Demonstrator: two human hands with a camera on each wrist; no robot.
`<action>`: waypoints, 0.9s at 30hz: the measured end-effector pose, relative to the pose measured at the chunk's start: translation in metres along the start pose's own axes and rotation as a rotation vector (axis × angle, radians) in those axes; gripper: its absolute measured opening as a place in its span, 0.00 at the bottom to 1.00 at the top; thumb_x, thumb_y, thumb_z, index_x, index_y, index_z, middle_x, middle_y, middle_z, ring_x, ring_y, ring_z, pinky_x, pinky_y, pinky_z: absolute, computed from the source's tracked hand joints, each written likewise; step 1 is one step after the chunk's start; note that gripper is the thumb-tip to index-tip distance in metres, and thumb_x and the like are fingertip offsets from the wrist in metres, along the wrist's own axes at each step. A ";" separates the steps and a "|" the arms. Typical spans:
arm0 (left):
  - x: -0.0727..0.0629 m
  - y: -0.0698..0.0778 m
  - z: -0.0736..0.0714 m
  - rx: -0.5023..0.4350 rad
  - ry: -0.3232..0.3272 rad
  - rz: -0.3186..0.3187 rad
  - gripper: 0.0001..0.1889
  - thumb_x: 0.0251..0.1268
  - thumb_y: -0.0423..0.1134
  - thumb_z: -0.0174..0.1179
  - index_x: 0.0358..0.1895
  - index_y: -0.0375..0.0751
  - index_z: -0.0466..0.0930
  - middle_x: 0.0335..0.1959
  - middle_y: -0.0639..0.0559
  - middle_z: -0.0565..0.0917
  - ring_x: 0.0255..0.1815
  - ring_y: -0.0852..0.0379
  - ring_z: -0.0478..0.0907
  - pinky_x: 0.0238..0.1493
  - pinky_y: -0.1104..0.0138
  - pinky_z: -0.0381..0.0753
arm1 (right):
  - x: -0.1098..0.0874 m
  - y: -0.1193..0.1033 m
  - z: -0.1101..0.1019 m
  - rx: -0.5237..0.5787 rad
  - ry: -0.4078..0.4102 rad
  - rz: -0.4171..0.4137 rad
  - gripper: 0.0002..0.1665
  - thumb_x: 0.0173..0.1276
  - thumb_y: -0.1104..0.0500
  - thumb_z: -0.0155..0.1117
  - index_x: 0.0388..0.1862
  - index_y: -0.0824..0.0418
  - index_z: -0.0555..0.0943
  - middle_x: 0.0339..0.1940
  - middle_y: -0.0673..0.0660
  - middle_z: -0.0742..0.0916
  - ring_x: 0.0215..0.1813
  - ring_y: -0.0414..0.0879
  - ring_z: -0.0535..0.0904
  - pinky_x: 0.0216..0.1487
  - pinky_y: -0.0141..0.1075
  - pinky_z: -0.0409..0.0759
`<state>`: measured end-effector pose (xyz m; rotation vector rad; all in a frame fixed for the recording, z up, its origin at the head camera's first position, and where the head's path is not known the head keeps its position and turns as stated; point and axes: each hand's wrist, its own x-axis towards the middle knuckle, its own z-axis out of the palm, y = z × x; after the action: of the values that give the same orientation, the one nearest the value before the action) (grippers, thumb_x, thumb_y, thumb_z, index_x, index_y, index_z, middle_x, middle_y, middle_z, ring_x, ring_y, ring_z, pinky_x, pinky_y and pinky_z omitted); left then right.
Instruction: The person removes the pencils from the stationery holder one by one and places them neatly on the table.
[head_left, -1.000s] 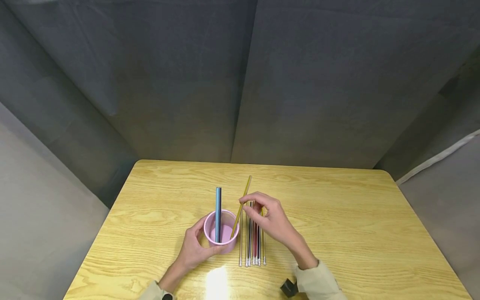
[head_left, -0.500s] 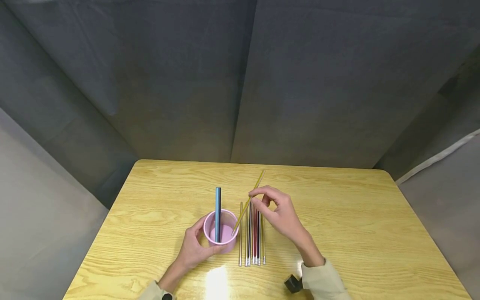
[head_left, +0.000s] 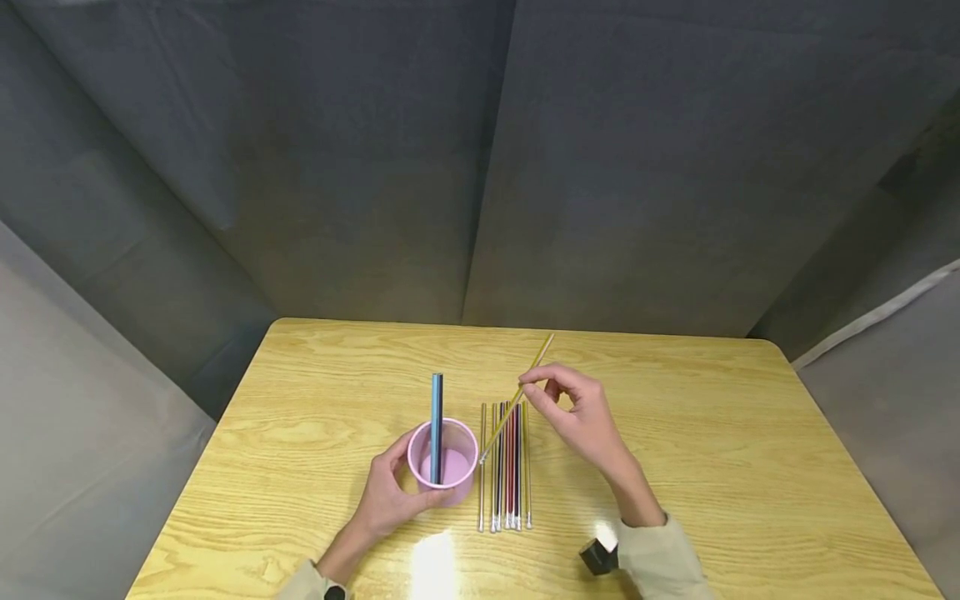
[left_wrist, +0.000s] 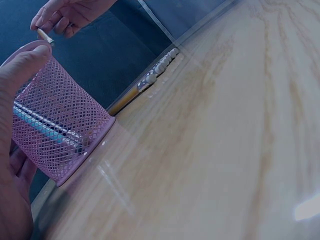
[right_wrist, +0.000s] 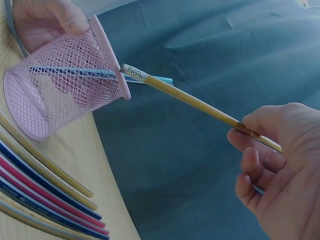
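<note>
Around a pink mesh pencil cup (head_left: 462,497) curls my left hand (head_left: 390,498), its thumb across the near side below the rim. The cup stands upright on the table and contains a light blue pencil (head_left: 436,425) and a dark one (head_left: 441,433). My right hand (head_left: 581,417) pinches a yellow pencil (right_wrist: 200,103) between thumb and fingertips. That pencil slants, its eraser end lower and close to the cup's rim, outside the opening in the head view. Just right of the cup, several pencils (head_left: 510,475) lie side by side, erasers toward me.
The wood-grain table (head_left: 712,467) extends to both sides and behind the pencils. Dark grey cloth (head_left: 375,167) hangs beyond its far edge. At my right sleeve (head_left: 663,558) sits a small black block (head_left: 598,557).
My right hand has moved right and slightly away from me with the yellow pencil, whose eraser end has come out of the cup. The left hand and cup have stayed put.
</note>
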<state>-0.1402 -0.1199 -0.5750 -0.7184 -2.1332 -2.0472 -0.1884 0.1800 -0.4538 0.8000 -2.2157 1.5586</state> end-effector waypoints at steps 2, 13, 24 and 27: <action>0.000 0.000 0.000 0.000 0.000 0.003 0.47 0.43 0.29 0.83 0.73 0.36 0.72 0.65 0.36 0.81 0.67 0.42 0.78 0.75 0.58 0.74 | 0.001 -0.003 -0.002 -0.021 -0.010 0.015 0.11 0.69 0.73 0.68 0.44 0.60 0.88 0.32 0.53 0.87 0.28 0.44 0.72 0.26 0.32 0.70; -0.001 0.000 0.000 0.024 0.004 0.005 0.47 0.43 0.30 0.83 0.73 0.36 0.72 0.65 0.34 0.81 0.67 0.48 0.79 0.75 0.59 0.74 | -0.002 0.015 -0.011 -0.114 -0.213 0.204 0.05 0.73 0.64 0.69 0.44 0.57 0.88 0.31 0.51 0.86 0.26 0.41 0.73 0.24 0.29 0.72; 0.000 0.002 0.001 0.022 0.000 0.019 0.48 0.44 0.30 0.83 0.74 0.35 0.71 0.64 0.32 0.81 0.66 0.45 0.79 0.74 0.57 0.75 | -0.007 0.041 -0.022 -0.155 -0.433 0.297 0.05 0.74 0.65 0.67 0.43 0.57 0.87 0.36 0.58 0.89 0.25 0.41 0.73 0.25 0.27 0.72; 0.000 0.002 0.001 0.019 -0.002 0.021 0.48 0.44 0.29 0.83 0.74 0.35 0.71 0.64 0.32 0.81 0.66 0.44 0.79 0.74 0.57 0.75 | -0.008 0.047 -0.024 -0.156 -0.492 0.314 0.04 0.75 0.65 0.66 0.44 0.60 0.87 0.37 0.59 0.90 0.27 0.42 0.74 0.27 0.27 0.74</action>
<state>-0.1388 -0.1188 -0.5733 -0.7374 -2.1338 -2.0140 -0.2114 0.2162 -0.4852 0.8974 -2.8978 1.4021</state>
